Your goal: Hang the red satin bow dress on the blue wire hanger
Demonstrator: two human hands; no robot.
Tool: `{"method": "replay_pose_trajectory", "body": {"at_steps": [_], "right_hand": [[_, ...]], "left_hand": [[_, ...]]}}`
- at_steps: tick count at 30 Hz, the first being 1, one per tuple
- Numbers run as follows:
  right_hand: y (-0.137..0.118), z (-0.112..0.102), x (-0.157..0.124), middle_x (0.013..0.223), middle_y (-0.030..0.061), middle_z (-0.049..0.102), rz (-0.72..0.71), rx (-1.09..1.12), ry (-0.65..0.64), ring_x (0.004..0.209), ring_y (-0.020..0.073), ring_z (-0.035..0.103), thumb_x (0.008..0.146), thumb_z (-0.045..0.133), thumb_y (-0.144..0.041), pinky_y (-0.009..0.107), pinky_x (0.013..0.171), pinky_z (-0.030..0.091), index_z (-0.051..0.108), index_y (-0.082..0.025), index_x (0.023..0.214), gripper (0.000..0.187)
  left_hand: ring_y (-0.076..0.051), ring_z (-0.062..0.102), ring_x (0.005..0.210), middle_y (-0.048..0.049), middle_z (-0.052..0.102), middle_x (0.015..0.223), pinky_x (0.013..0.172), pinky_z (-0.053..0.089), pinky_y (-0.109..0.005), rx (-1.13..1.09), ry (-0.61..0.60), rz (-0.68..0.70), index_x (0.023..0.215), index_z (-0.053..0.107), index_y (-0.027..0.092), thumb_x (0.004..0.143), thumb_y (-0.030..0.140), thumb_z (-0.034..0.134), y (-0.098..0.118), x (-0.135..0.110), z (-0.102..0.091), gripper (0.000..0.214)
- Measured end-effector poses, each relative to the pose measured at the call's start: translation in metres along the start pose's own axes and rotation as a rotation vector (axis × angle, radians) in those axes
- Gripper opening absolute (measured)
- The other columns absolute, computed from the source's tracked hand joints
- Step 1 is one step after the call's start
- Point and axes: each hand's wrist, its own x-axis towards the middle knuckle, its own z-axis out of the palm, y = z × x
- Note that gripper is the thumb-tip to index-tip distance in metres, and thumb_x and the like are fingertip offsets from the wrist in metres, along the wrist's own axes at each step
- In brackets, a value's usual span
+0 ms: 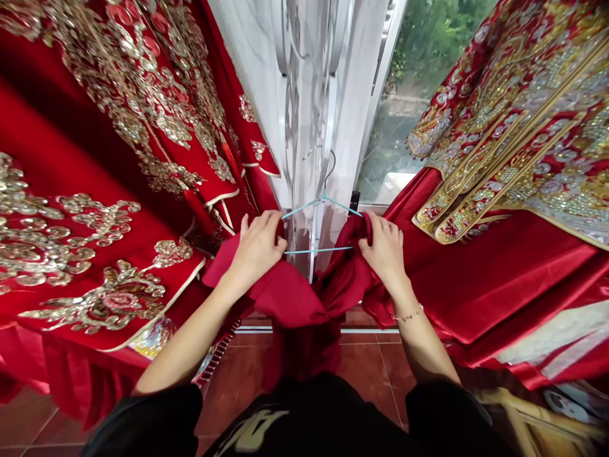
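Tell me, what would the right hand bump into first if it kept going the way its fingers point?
The right hand is gripping the plain red satin cloth on the thin light-blue wire hanger. Pushed on, it would probably reach the white sheer curtain next; depth is unclear.

You will find no words, numbers or brand names here that can be read. The small black object just right of the blue hanger carries pale marks too small to make out. The gold print on your black top, below the hanger, is unreadable.
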Motion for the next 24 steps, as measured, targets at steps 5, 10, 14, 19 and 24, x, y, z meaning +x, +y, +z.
{"method": "replay_pose_trajectory", "body": {"at_steps": [5, 10, 14, 19, 24], "right_hand": [[-0.011, -0.006, 0.004, 0.135, 0.0168, 0.062, 0.043, -0.118, -0.023, 0.123, 0.0336, 0.058, 0.088, 0.044, -0.014, 0.042, 0.093, 0.05, 0.054, -0.015, 0.139, 0.052], [-0.003, -0.02, 0.01, 0.115, 0.0162, 0.071, 0.101, -0.265, -0.093, 0.097, 0.0303, 0.069, 0.091, 0.045, -0.019, 0.035, 0.074, 0.048, 0.065, -0.017, 0.121, 0.036], [0.013, -0.031, 0.015, 0.113, 0.0135, 0.074, 0.086, -0.223, -0.121, 0.101, 0.0313, 0.068, 0.088, 0.049, -0.02, 0.037, 0.079, 0.047, 0.069, -0.019, 0.116, 0.035], [0.017, -0.03, 0.014, 0.118, 0.0124, 0.072, 0.059, -0.11, -0.184, 0.108, 0.0315, 0.065, 0.087, 0.054, -0.028, 0.042, 0.087, 0.05, 0.067, -0.021, 0.121, 0.037], [0.01, 0.006, 0.004, 0.141, 0.0182, 0.057, 0.078, -0.069, -0.043, 0.128, 0.0366, 0.05, 0.086, 0.057, -0.032, 0.062, 0.106, 0.041, 0.053, -0.015, 0.135, 0.052]], "left_hand": [[-0.035, 0.039, 0.143, -0.0125, 0.047, 0.152, 0.12, 0.006, -0.075, -0.105, -0.07, -0.029, 0.147, 0.044, 0.024, 0.077, 0.01, 0.051, -0.006, -0.005, -0.005, 0.072], [-0.034, 0.039, 0.144, -0.0113, 0.048, 0.151, 0.121, 0.005, -0.073, -0.12, 0.033, -0.066, 0.147, 0.047, 0.027, 0.083, 0.012, 0.049, -0.013, -0.014, -0.001, 0.066], [-0.034, 0.039, 0.143, -0.0129, 0.05, 0.149, 0.12, 0.003, -0.074, -0.145, 0.098, -0.064, 0.147, 0.046, 0.026, 0.089, 0.022, 0.048, -0.016, -0.02, 0.003, 0.059], [-0.036, 0.038, 0.144, -0.0127, 0.052, 0.149, 0.119, 0.006, -0.075, -0.166, 0.077, -0.073, 0.147, 0.046, 0.025, 0.087, 0.026, 0.054, -0.013, -0.022, 0.005, 0.06], [-0.037, 0.031, 0.148, -0.0132, 0.049, 0.151, 0.12, 0.004, -0.073, -0.062, 0.134, -0.081, 0.152, 0.04, 0.022, 0.084, 0.016, 0.049, -0.003, -0.021, 0.015, 0.069]]}}
